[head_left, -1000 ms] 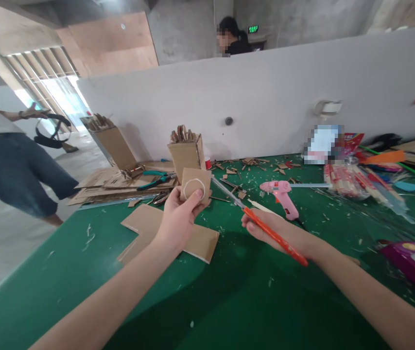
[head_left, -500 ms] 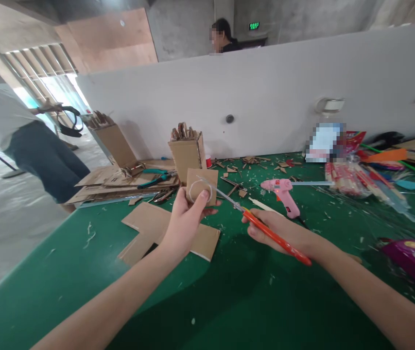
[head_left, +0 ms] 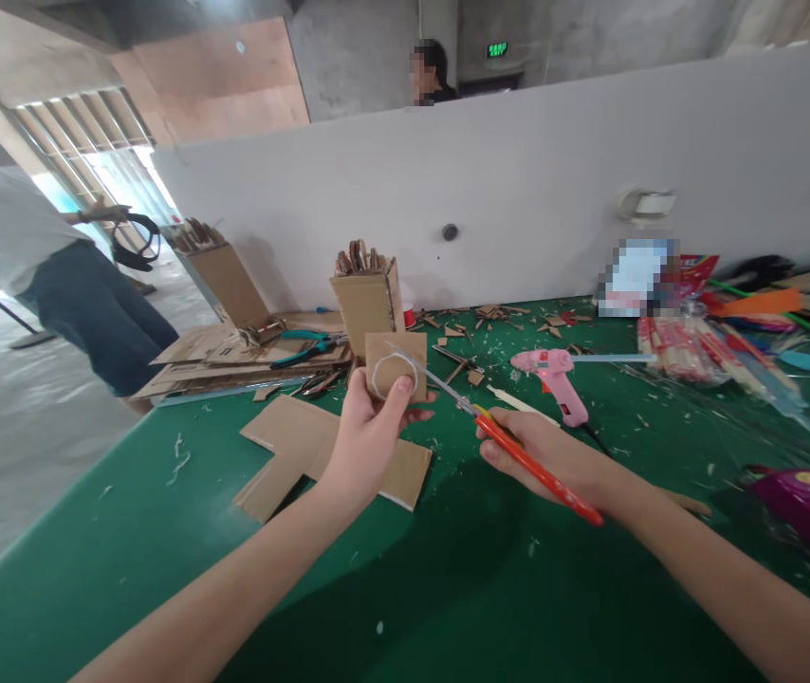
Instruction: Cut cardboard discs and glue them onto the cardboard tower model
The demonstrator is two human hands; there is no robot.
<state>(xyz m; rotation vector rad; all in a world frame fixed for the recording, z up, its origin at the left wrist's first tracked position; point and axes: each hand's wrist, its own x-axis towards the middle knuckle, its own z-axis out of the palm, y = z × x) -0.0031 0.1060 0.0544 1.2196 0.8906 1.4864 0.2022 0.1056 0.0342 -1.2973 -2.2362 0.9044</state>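
My left hand (head_left: 373, 427) pinches a small square of cardboard (head_left: 385, 349), thumb in front. A white ring is drawn on the square's face. My right hand (head_left: 529, 446) closes around a scissors-like tool (head_left: 533, 465) with long red handles, a yellow part near the pivot and a slim metal tip. That tip reaches left across the upper right part of the square; whether its blades are parted is too fine to tell. Under my left hand lies a larger cross-like cardboard piece (head_left: 291, 432) on the green table (head_left: 448, 588).
Behind the square stands a cardboard box (head_left: 362, 308) filled with strips. Teal-handled pliers (head_left: 302, 346) lie on stacked cardboard (head_left: 198, 360). A pink glue gun (head_left: 554, 375) sits at right, near packaged sticks (head_left: 675, 346) and a purple object (head_left: 803, 512). A person (head_left: 84, 275) stands at left.
Little differs: my hands, the cardboard square and the red-handled tool keep nearly the same pose. The whole view has shifted slightly.
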